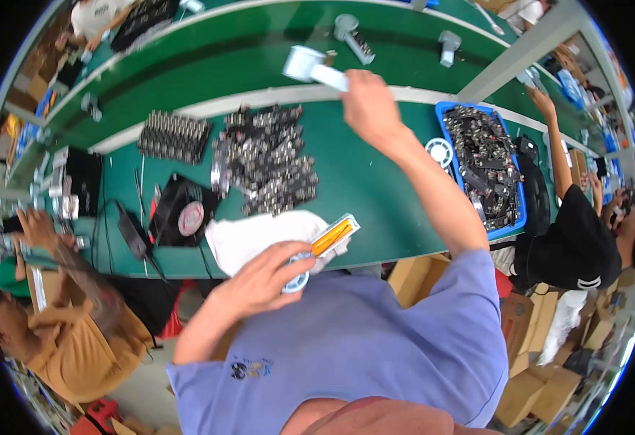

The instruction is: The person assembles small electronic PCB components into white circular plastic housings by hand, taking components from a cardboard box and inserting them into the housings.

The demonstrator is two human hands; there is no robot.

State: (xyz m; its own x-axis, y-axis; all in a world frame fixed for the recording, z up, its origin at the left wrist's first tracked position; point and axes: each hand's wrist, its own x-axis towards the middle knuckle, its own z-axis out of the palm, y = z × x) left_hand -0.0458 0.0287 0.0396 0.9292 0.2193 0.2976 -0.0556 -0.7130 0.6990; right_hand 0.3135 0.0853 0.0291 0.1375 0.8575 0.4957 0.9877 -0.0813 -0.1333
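My left hand is closed on a light-blue handheld housing. The housing has a round ring head under my fingers and a long orange piece in its handle. It is held over the front edge of the green table, above a white cloth. My right hand reaches to the far side, fingers wrapped round the handle of a pale white-blue shell with a broad head. That shell is in front of the raised green shelf. Beyond the cloth lies a heap of small black circuit boards.
A blue bin of black boards stands right, beside a white round grille. Stacked boards and a black fan unit with cables lie left. More pale housings rest on the shelf. Co-workers sit on both sides.
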